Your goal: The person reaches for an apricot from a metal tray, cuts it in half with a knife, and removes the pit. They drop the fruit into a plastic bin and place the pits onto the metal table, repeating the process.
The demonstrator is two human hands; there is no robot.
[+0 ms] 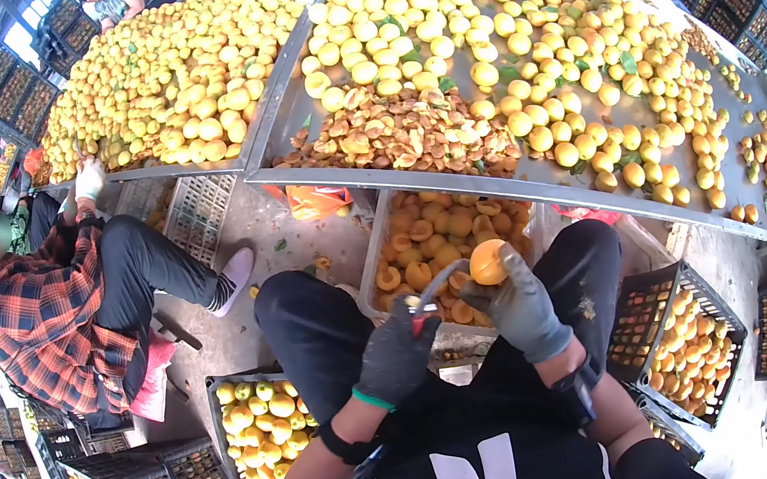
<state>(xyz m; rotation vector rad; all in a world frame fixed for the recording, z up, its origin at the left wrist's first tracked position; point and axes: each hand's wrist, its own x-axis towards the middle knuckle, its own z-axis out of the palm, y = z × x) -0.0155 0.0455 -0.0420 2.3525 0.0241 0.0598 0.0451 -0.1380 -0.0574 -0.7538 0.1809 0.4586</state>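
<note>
My right hand, in a grey glove, holds up a whole-looking orange-yellow fruit (487,263) between thumb and fingers. That is the hand on the right side (521,310). My left hand (397,354), in a dark glove with a green cuff, is closed around a small tool with a red part (423,312); a curved pale piece reaches from it toward the fruit. Both hands are above my lap, in front of a pale crate (377,259) of halved fruit (437,225). The fruit and the tool's end are close together; whether they touch I cannot tell.
A metal-edged table (373,175) ahead bears piled fruit and a heap of brown pieces (416,127). Black crates of fruit stand at my left (224,439) and right (713,296). A person in a plaid shirt (51,315) sits at the left; others are farther back.
</note>
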